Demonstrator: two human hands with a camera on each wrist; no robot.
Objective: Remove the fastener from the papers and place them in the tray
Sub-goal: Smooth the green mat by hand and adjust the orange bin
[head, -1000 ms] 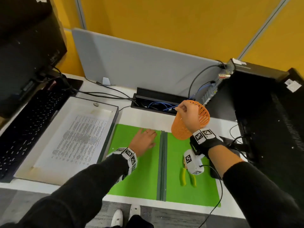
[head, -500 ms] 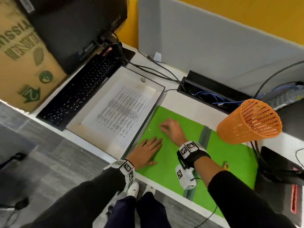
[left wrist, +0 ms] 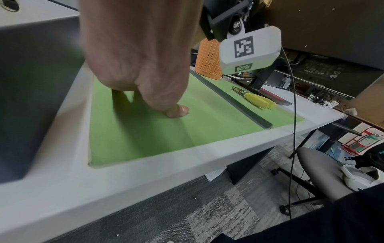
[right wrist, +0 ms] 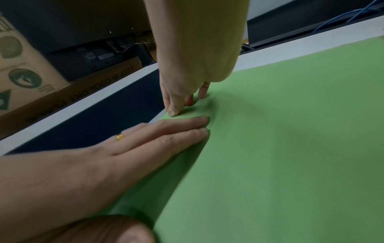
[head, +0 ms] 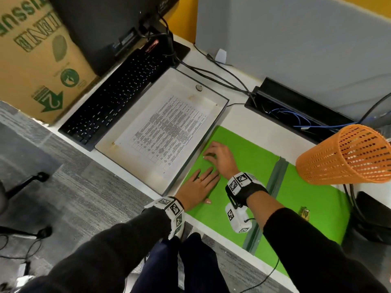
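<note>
Head view shows our left hand [head: 197, 188] lying flat, fingers straight, on the green folder [head: 249, 166], near its edge beside the tray [head: 167, 187]. Our right hand [head: 220, 157] sits just beyond it at about 1 o'clock, fingertips [right wrist: 173, 111] bent down and pressing the folder cover; we cannot tell whether they pinch anything. Printed papers [head: 169, 130] lie inside the tray, at 10 o'clock from the hands. An orange mesh cup [head: 347, 157] lies tipped at 3 o'clock. Yellow-handled pliers [left wrist: 256, 100] rest on the folder's far half. A black keyboard [head: 114, 98] sits beyond the tray.
</note>
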